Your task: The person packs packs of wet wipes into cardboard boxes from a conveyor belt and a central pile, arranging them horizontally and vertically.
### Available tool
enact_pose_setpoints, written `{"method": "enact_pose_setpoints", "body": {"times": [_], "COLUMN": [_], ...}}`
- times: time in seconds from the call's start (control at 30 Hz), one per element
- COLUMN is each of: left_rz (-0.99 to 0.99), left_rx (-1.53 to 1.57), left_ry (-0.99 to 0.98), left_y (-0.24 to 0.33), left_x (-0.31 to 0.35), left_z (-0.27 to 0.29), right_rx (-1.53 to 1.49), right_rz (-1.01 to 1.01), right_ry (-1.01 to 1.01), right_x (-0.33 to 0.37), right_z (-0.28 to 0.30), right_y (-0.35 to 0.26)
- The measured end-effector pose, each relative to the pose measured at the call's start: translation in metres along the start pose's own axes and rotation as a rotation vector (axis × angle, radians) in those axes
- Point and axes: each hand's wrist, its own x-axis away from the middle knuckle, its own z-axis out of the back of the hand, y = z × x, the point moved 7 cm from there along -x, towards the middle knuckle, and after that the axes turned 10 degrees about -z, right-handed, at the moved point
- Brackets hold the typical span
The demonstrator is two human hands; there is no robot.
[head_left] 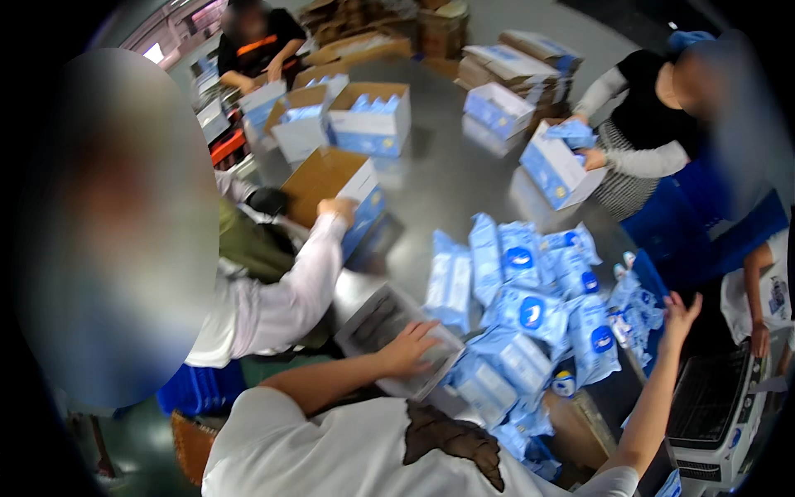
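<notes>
Landmark: the heap of blue-and-white soft packets [530,315] lay in the middle of the grey table [447,174].
Far left of the heap: a co-worker's white sleeve [281,290] reached to an open brown carton [335,186], a hand resting on its flap, apparently to steady it.
Left hand [407,348]: fingers spread flat, it pressed on a shallow grey tray-like box [389,331] just left of the heap, seemingly to keep it from sliding; it pinched nothing.
Heap: the packets lay loosely and overlapping, some near the table's near edge.
Right hand [681,313]: raised just right of the heap, fingers spread and empty, touching nothing.
Right of the heap: a white machine with a dark top [712,406] stood close by the right forearm, so room there looked tight.
Beyond the heap: another person's hands tucked a blue packet [571,132] into a tilted white-and-blue box [555,170]; more open boxes [368,120] stood farther back.
Open room: bare table showed between the heap and the far boxes.
</notes>
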Motion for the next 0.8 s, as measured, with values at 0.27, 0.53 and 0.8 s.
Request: {"method": "enact_pose_setpoints", "body": {"times": [0.27, 0.53, 0.8], "left_rz": [0.276, 0.157, -0.138], "left_rx": [-0.251, 0.266, 0.151], "left_ry": [-0.006, 0.158, 0.045], "left_y": [-0.077, -0.117, -0.038], "left_x": [0.070, 0.112, 0.124], "left_z": [0.009, -0.008, -0.025], "right_rx": [0.744, 0.553, 0.639], "right_rz": [0.324, -0.183, -0.431], "right_ry": [-0.755, -0.063, -0.152], "right_x": [0.333, 0.437, 0.488], "right_z": [-0.247, -0.234, -0.269], "right_y": [0.107, 0.196, 0.267]}}
